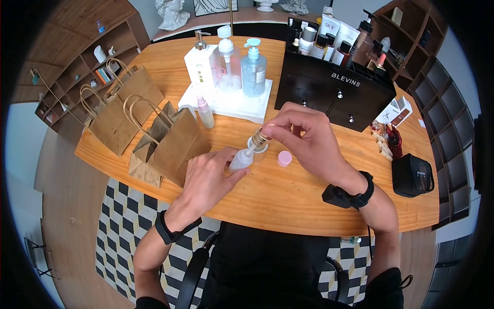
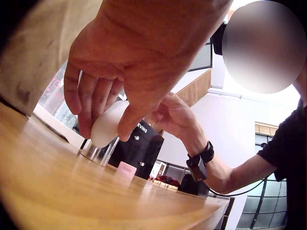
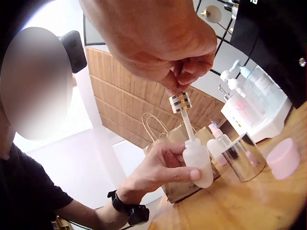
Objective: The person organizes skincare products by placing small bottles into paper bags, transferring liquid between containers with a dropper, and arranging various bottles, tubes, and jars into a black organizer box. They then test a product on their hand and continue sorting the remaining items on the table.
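- Head view: the left hand [image 1: 206, 177] was narrowed round a small white bottle [image 1: 241, 160], which it held tilted between thumb and fingers.
- The right hand [image 1: 311, 141] was narrowed too, its thumb and fingers pinching the gold-and-white collar of a dropper [image 3: 180, 102]. The dropper slanted down from that hand, and its stem reached into the bottle's mouth.
- In the right wrist view, a clear cup [image 3: 245, 160] stood on the wooden table [image 1: 267, 206], just beside the bottle in the left hand.
- A pink cap [image 1: 284, 158] lay on the table near the cup, a little below the right hand in the head view.
- To the left of the left hand, and close to it, stood brown paper bags [image 1: 177, 141] with looped handles.
- Beyond the left hand stood a slim bottle with a pink top [image 1: 206, 113], and behind it a white tray [image 1: 231, 107] bearing three pump bottles [image 1: 253, 72].
- Beyond the right hand was a black drawer box [image 1: 334, 92] with cosmetics on top; a black pouch [image 1: 411, 175] sat well to that hand's right.
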Available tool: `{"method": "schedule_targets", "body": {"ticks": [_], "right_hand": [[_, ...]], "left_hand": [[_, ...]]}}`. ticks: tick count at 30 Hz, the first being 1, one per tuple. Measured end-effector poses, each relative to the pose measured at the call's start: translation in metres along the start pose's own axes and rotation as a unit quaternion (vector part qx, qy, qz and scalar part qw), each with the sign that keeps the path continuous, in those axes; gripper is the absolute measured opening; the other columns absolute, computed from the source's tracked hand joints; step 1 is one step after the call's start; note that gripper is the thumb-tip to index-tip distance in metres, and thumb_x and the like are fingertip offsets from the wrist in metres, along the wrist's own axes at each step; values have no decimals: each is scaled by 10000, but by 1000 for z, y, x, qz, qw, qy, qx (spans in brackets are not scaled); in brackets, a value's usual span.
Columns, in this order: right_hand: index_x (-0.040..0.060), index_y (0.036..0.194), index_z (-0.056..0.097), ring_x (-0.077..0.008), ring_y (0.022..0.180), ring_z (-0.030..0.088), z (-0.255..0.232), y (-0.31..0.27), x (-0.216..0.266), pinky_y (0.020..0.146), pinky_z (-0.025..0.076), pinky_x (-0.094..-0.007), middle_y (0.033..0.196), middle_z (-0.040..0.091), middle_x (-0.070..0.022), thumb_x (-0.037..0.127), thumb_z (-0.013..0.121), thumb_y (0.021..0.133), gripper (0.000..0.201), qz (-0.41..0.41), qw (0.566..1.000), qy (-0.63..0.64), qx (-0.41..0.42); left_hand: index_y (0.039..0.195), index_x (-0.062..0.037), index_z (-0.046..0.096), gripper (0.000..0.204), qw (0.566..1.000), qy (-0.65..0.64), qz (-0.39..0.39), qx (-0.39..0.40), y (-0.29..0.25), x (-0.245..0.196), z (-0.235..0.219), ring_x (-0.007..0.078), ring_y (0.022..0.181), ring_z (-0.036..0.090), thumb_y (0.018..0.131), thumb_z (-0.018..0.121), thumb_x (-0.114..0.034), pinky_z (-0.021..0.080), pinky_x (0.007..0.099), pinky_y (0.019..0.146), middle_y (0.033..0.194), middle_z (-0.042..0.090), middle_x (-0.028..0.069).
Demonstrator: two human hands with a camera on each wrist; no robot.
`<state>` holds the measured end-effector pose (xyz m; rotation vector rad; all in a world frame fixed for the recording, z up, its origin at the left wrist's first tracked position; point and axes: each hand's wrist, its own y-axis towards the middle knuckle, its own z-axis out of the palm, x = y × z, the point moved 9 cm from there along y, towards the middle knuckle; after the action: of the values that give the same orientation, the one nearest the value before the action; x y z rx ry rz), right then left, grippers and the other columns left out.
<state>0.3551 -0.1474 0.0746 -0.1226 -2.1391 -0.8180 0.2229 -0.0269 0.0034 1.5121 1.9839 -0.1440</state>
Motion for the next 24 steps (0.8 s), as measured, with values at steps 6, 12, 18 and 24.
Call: {"method": "schedule_targets", "body": {"ticks": [6,12,18,24], "right_hand": [[-29,1018,809,-54,587,506,-1,-2,-3,493,395,-268,817,666,-56,94,769,991,133,18,1000,7,-10],[-20,1014,810,-56,619,511,-3,-3,-1,526,399,-262,814,661,-51,101,771,992,129,4,1000,-17,-10],[-11,1010,803,-71,652,504,3,-5,-6,562,402,-278,826,661,-47,114,781,986,129,25,1000,-2,11],[-12,1024,804,-68,643,499,4,-8,-8,555,394,-269,833,659,-47,109,783,984,129,28,999,39,3]], "left_hand": [[1120,-10,741,374,1000,1,6,-7,0,0,-1,277,741,760,857,899,-224,576,364,648,924,797,158],[1128,-3,743,372,1000,3,3,1,1,1,1,265,745,761,860,897,-209,579,364,654,923,797,158],[1127,1,742,367,1000,-2,10,-6,0,1,2,267,747,761,860,895,-200,582,362,663,924,797,161],[1114,-3,747,359,1000,2,2,0,0,1,2,267,741,758,858,896,-206,579,361,663,924,798,158]]}}
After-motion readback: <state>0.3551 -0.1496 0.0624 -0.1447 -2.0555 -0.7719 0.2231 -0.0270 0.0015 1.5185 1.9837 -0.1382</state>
